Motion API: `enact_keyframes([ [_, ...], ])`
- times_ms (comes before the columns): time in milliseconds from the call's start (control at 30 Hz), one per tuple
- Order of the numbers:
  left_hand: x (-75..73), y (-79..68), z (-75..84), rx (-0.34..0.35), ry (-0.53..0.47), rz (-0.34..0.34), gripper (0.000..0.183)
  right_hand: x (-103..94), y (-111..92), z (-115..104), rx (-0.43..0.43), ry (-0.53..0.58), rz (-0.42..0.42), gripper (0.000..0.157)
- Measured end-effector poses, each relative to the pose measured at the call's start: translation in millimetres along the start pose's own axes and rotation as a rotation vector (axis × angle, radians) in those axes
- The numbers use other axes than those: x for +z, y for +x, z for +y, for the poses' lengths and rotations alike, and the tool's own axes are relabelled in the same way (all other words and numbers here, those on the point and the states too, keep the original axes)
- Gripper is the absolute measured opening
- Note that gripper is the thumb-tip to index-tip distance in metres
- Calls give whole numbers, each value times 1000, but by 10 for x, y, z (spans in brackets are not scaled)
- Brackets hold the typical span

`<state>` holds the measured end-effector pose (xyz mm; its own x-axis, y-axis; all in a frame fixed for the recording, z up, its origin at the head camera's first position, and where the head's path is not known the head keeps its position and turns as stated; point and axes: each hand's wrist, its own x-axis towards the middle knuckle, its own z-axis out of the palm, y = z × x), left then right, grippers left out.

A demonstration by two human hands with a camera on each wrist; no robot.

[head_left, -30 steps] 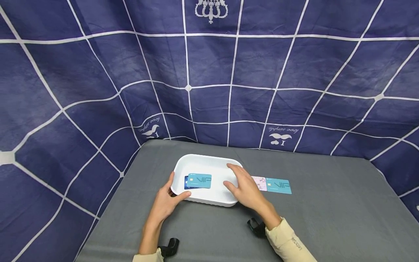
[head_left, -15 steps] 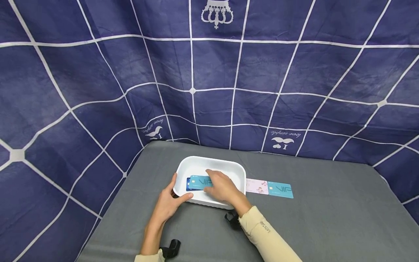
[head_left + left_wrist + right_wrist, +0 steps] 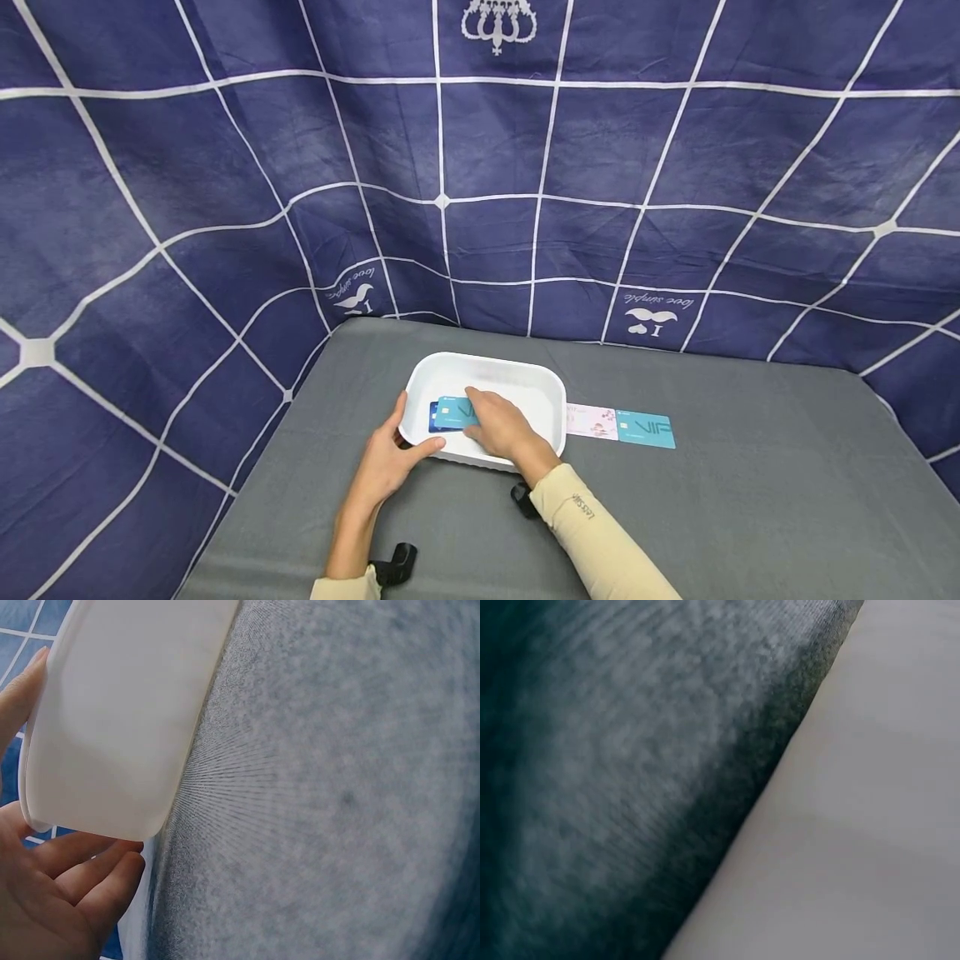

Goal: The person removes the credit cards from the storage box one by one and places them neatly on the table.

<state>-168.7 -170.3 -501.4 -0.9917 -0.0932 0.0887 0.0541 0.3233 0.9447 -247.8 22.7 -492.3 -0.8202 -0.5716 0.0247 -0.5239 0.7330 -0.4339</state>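
My left hand (image 3: 384, 465) holds the left end of a white plastic tray (image 3: 528, 387), thumb at the near rim and fingers along the end wall. In the left wrist view, the hand's fingers (image 3: 112, 889) curl by the corner of the tray (image 3: 120, 727). My right hand (image 3: 506, 427) reaches inside the tray and pinches a teal VIP card (image 3: 450, 412) across its right part, between thumb and fingers. Beneath that card, a dark blue card (image 3: 433, 418) peeks out at the left. The right wrist view shows only the tray's pale wall (image 3: 855, 840), no fingers.
Right of the tray, a pink flowered card (image 3: 592, 422) and another teal VIP card (image 3: 647, 429) lie in a row on the grey cloth surface (image 3: 750, 483). A blue curtain with white lines (image 3: 585, 150) hangs behind and at the left.
My right hand has moved left from the tray's right side onto the teal card inside and taken hold of it. The pink card shows more fully. The left hand keeps its hold.
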Motion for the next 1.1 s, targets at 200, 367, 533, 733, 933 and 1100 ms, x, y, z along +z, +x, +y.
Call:
enact_keyframes([
  [200,1,-4,1,-9,-8,-1,102,1,-23,2,11,-3,-7,61],
  [367,7,-2,3,-10,10,3,102,-2,-26,10,10,-3,5,62],
  [533,0,-8,12,-20,26,8,103,-1,-20,5,2,-1,7,62],
  [733,3,-4,7,-31,34,11,103,5,-21,3,14,3,-2,62],
  [933,5,4,-6,-39,52,9,103,0,-28,3,-4,10,7,61],
  [1100,6,8,-1,-36,49,8,103,-6,-37,3,-22,17,20,61],
])
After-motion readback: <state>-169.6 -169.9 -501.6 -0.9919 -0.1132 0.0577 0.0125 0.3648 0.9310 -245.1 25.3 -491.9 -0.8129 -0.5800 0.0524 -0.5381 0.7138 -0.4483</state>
